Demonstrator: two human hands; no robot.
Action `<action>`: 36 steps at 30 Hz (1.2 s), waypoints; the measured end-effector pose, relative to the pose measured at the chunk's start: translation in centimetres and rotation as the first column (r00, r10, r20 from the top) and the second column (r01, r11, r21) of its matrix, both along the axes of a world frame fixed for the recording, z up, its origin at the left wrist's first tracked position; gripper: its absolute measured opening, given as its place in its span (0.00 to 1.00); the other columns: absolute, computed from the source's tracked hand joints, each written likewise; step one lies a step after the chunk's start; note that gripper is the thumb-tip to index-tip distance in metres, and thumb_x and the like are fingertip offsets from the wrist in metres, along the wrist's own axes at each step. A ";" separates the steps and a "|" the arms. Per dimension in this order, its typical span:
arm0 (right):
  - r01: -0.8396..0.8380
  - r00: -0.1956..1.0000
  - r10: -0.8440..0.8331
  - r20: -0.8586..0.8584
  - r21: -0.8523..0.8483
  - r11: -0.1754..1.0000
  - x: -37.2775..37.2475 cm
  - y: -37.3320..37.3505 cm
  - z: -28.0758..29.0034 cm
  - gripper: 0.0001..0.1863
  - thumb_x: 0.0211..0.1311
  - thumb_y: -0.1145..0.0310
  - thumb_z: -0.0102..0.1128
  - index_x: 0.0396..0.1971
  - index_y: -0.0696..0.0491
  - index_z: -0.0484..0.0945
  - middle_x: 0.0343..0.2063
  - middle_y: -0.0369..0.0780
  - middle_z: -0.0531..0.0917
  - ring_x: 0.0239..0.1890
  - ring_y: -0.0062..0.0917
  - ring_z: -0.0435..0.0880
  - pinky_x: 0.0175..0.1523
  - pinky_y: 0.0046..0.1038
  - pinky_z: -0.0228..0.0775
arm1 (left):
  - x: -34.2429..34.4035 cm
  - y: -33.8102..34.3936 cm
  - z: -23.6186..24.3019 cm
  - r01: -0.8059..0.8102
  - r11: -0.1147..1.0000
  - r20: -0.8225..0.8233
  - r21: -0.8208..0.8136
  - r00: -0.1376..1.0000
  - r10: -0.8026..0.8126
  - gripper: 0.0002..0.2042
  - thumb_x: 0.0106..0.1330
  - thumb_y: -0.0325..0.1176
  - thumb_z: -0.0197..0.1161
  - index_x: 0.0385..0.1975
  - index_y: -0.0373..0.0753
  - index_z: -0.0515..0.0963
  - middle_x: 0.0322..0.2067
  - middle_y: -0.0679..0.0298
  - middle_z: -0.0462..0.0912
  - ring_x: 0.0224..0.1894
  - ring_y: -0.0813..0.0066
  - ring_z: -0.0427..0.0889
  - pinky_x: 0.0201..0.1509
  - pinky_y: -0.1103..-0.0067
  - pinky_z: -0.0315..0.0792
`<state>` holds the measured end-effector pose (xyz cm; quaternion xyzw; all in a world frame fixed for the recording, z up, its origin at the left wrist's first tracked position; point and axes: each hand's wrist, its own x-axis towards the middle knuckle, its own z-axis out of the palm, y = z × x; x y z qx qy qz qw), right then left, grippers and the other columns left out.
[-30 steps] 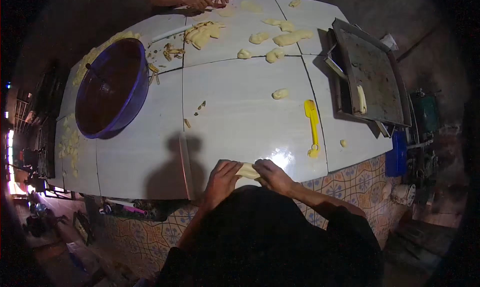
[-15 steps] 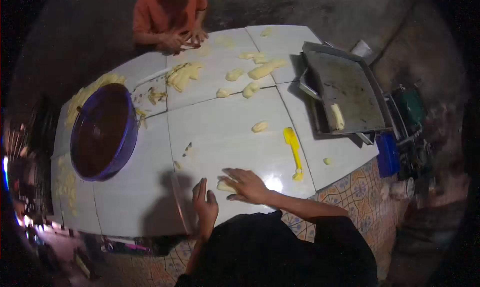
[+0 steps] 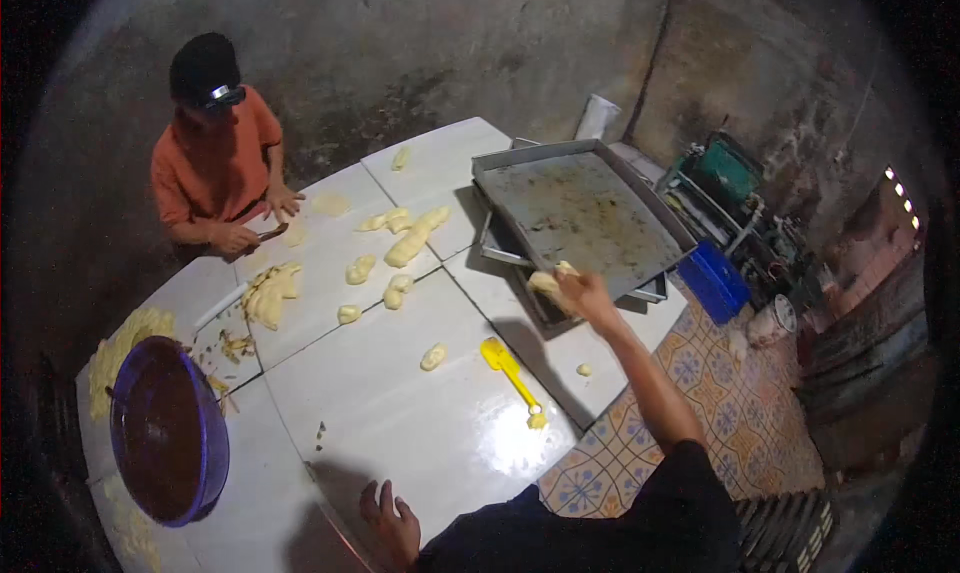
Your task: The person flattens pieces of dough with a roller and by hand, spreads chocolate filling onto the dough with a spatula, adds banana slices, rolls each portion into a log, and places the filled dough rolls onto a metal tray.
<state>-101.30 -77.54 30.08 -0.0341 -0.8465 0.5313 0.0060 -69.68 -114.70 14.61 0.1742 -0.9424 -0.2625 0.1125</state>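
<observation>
My right hand point(image 3: 583, 298) reaches to the near corner of the top metal baking tray point(image 3: 610, 208), its fingers closed on a pale dough piece point(image 3: 544, 283). Another bit of dough shows by the fingertips; whether it is a separate piece, I cannot tell. Low over the white table point(image 3: 400, 463), my left hand point(image 3: 392, 523) is open and holds nothing, fingers apart. Between my arms lies a yellow plastic scoop point(image 3: 508, 371) with dough at its handle end. A small dough piece point(image 3: 433, 357) sits left of it, and a dough ball point(image 3: 584, 370) to its right.
Across the table a person in an orange shirt point(image 3: 225, 163) works dough, a dark tool in one hand. Several dough lumps point(image 3: 398, 291) lie mid-table. A purple basin point(image 3: 215, 463) of brown contents stands at left. Beyond the stacked trays are a blue crate point(image 3: 714, 281) and a green machine point(image 3: 725, 168).
My right hand has left the table and moved up and right to the tray, taking the dough piece along. My left hand stays low and open. The view has shifted toward the trays.
</observation>
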 end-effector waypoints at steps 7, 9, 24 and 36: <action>0.180 0.972 -0.229 0.056 0.446 0.876 -9.3 13.6 -2.9 0.30 0.71 0.46 0.56 0.36 0.64 0.85 0.22 0.36 0.80 0.29 0.22 0.76 0.38 0.31 0.70 | -1.0 -1.0 4.1 0.121 0.992 0.399 -0.043 0.912 -0.094 0.23 0.72 0.36 0.53 0.67 0.44 0.68 0.67 0.48 0.64 0.71 0.45 0.59 0.73 0.51 0.56; 0.432 0.822 -0.281 -0.495 0.222 0.874 -7.9 14.8 -5.4 0.31 0.71 0.46 0.56 0.38 0.66 0.85 0.23 0.40 0.82 0.31 0.22 0.78 0.39 0.31 0.71 | -0.8 -1.9 3.5 0.181 0.982 0.257 -0.050 0.953 -0.162 0.23 0.68 0.32 0.57 0.64 0.40 0.70 0.63 0.47 0.68 0.68 0.45 0.63 0.71 0.52 0.58; -0.125 0.987 0.162 0.006 0.665 0.736 23.8 -4.2 -15.7 0.38 0.66 0.57 0.58 0.69 0.63 0.58 0.71 0.64 0.52 0.74 0.59 0.47 0.72 0.55 0.45 | 1.4 0.3 3.5 0.157 0.984 0.113 -0.089 0.983 -0.147 0.21 0.65 0.29 0.58 0.58 0.32 0.74 0.65 0.46 0.69 0.70 0.46 0.63 0.71 0.54 0.55; -0.644 0.701 0.711 -0.043 0.390 0.658 22.6 -12.8 -11.7 0.27 0.65 0.60 0.59 0.60 0.60 0.73 0.69 0.59 0.60 0.73 0.50 0.58 0.72 0.47 0.56 | 4.3 -0.4 -0.7 0.036 0.999 -0.111 -0.038 0.993 -0.040 0.18 0.68 0.28 0.54 0.57 0.33 0.75 0.63 0.45 0.71 0.69 0.45 0.64 0.71 0.56 0.58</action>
